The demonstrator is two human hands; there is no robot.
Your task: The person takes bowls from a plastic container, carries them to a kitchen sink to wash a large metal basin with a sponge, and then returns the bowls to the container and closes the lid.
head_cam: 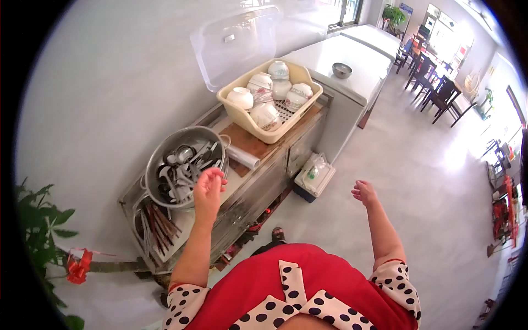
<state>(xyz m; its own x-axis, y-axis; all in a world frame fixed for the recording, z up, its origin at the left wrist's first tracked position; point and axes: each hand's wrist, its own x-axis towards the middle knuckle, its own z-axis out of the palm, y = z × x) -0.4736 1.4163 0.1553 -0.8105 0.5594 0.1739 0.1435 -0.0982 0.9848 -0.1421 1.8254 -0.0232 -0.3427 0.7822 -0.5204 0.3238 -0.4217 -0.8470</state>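
My left hand (209,185) is raised at the right edge of a large metal pot (147,175) full of ladles and other utensils (177,171); its fingers are loosely curled, and I see nothing held in them. My right hand (364,192) hangs over the floor, fingers partly bent, with no object visible in it. Beyond the pot, a cream plastic basket (264,134) holds several upturned floral bowls (260,86). A rolled clear sheet (244,157) lies between pot and basket. Chopsticks (159,227) lie on the near side of the pot.
A long worn cabinet (243,202) runs along the wall. A white chest freezer (330,53) with a metal bowl (342,70) on it stands beyond. On the floor is a lidded box (319,181) with a plastic bag. A leafy plant (41,231) stands left; dark chairs (441,93) are far right.
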